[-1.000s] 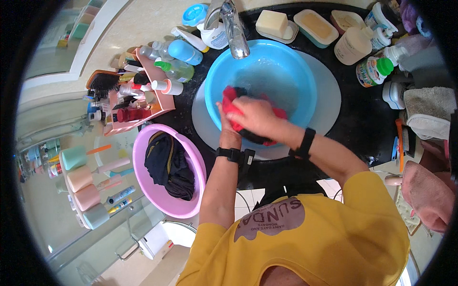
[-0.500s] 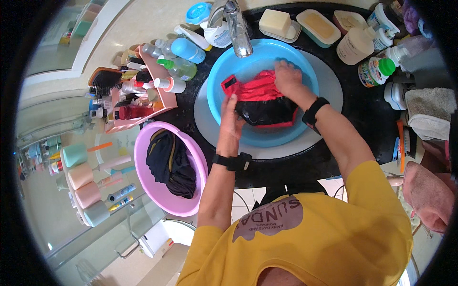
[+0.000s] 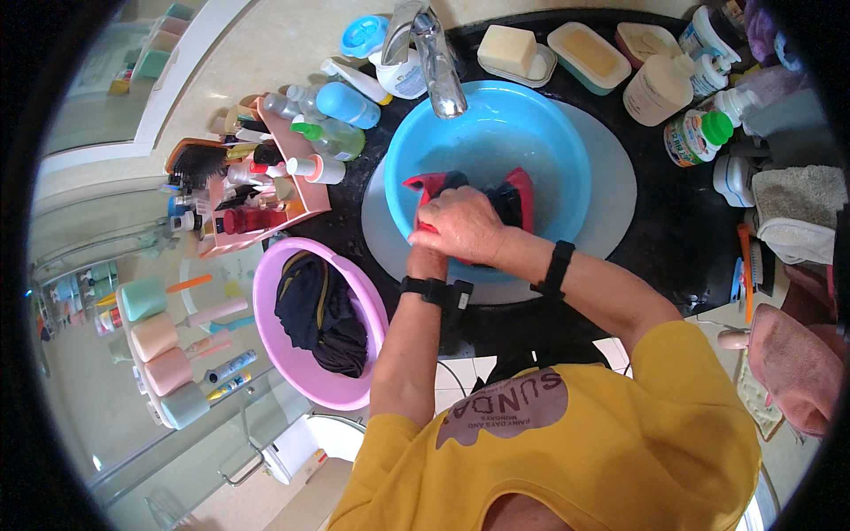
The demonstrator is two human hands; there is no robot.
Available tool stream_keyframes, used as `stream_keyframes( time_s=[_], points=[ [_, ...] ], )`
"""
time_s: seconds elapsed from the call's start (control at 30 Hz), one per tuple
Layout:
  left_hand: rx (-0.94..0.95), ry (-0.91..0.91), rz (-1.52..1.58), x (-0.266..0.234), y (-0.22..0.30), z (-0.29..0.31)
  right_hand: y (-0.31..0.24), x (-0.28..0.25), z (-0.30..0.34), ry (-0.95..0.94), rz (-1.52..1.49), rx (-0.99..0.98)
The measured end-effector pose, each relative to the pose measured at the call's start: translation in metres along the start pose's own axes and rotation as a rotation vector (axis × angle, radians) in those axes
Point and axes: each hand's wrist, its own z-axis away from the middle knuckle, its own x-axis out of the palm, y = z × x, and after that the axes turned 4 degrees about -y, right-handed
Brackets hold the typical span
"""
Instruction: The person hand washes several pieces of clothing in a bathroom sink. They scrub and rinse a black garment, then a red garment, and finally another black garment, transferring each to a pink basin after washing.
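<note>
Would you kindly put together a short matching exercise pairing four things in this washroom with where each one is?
Things:
1. Red-and-black cloth
2. Dark clothing
3. Pale soap block
4. Green-capped jar

Places:
A. Inside the pink tub
B. On the black counter, right of the basin
C. In the blue basin, partly under the right hand
D. On a dish near the faucet

Pairs: 1-C, 2-A, 3-D, 4-B

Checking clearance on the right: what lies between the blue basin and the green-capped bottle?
Between the blue basin and the green-capped bottle, the head view shows the pale sink rim, then a bare strip of black countertop.
</note>
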Motion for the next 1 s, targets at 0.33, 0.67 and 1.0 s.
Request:
stream_keyframes(
  time_s=[0.33,0.67,1.0],
  points=[
    [0.087,0.258,-0.204,0.062,0.006,0.023,0.115,-0.001,-0.017,-0.068,0.179,0.534],
    [-0.292,0.180,0.129,0.037,-0.039,0.029,0.096,0.024,0.026,-0.041,-0.697,0.661],
    [-0.146,-0.030,0.129,0.033,-0.035,0.001,0.009,-0.004,-0.001,0.059,0.076,0.338]
  ],
)
